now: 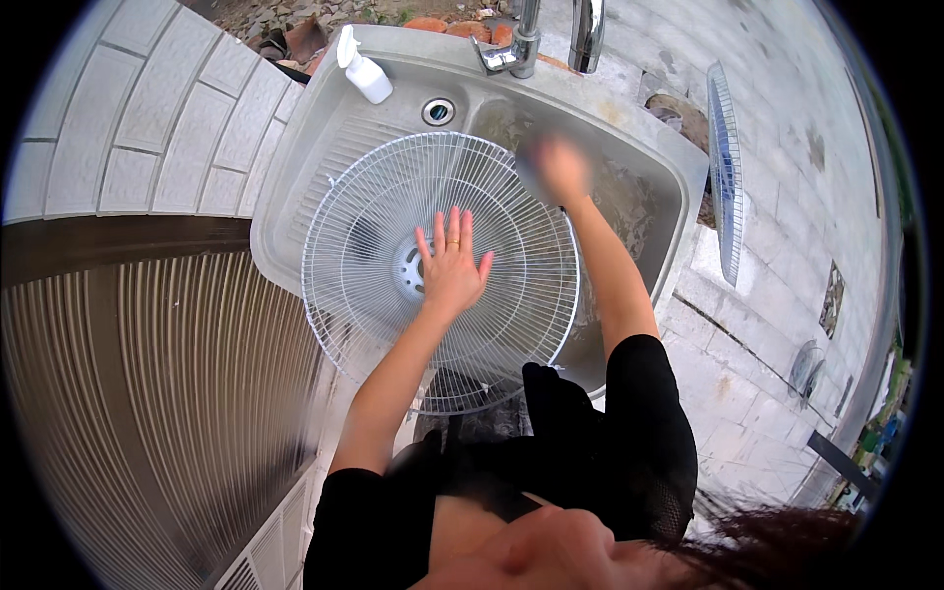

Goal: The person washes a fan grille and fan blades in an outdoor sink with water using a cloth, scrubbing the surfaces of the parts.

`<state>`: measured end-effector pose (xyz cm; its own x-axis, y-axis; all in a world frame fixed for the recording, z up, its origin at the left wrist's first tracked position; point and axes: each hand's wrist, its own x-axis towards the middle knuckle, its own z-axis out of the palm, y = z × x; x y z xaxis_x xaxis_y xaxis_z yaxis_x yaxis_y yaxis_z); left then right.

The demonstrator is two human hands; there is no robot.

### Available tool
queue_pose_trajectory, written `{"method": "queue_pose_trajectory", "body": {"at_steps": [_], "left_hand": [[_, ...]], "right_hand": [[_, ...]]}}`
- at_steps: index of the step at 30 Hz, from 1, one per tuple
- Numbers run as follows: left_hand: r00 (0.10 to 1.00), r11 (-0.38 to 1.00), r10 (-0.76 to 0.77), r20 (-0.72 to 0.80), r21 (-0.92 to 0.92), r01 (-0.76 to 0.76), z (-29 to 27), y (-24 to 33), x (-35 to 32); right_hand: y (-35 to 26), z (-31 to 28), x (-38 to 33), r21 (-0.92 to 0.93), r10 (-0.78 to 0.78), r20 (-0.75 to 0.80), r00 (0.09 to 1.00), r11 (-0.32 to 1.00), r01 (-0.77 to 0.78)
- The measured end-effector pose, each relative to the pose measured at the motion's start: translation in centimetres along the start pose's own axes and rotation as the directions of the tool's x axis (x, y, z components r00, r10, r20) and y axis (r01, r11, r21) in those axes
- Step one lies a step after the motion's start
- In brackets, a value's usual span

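Observation:
A round wire fan grille (383, 197) lies across the sink, its near edge reaching out over the front rim toward my body. My left hand (453, 265) rests flat on it with fingers spread, next to the white hub plate (410, 270) at its centre. A ring is on one finger. At the grille's far right edge, over the basin, my right hand (562, 169) is smeared. A dark, blurred patch shows beside its fingers, and I cannot make out what it is. The grey sink (278, 231) has a ribbed drainboard on the left and a wet basin on the right.
A white spray bottle (366, 77) lies tilted at the sink's far left, near a drain (439, 111). The metal tap (526, 49) stands at the back. Another fan grille (726, 172) is to the right of the sink. Ribbed brown panelling (187, 393) is at left.

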<state>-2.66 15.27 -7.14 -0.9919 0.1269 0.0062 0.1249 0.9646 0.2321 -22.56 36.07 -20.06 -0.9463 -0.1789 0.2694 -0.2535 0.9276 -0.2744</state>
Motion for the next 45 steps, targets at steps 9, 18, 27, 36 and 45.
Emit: {"method": "queue_pose_trajectory", "body": {"at_steps": [9,18,27,36,45], "left_hand": [[1.000,1.000,0.000,0.000,0.031,0.000,-0.3,0.4,0.1],[1.000,0.999,-0.003,0.011,0.036,0.003,0.0,0.0,0.2],[0.998,0.998,-0.053,0.016,0.034,0.052,-0.5,-1.2,-0.5],[0.993,0.994,-0.110,0.031,0.031,0.109,0.0,-1.1,-0.5],[0.995,0.993,-0.098,0.004,0.072,0.098,0.2,-1.0,-0.3]], "right_hand": [[7.5,-0.6,-12.2,0.100,0.593,0.483,0.644,0.694,-0.713],[-9.6,-14.9,-10.3,0.661,0.131,0.197,0.972,0.714,-0.230],[-14.7,-4.6,3.2,0.190,0.068,0.198,0.978,0.976,-0.106],[-11.2,-8.6,-2.7,0.349,-0.072,0.185,0.980,0.937,0.003],[-12.3,-16.7,-16.0,0.376,-0.204,0.241,0.949,0.921,0.103]]}}
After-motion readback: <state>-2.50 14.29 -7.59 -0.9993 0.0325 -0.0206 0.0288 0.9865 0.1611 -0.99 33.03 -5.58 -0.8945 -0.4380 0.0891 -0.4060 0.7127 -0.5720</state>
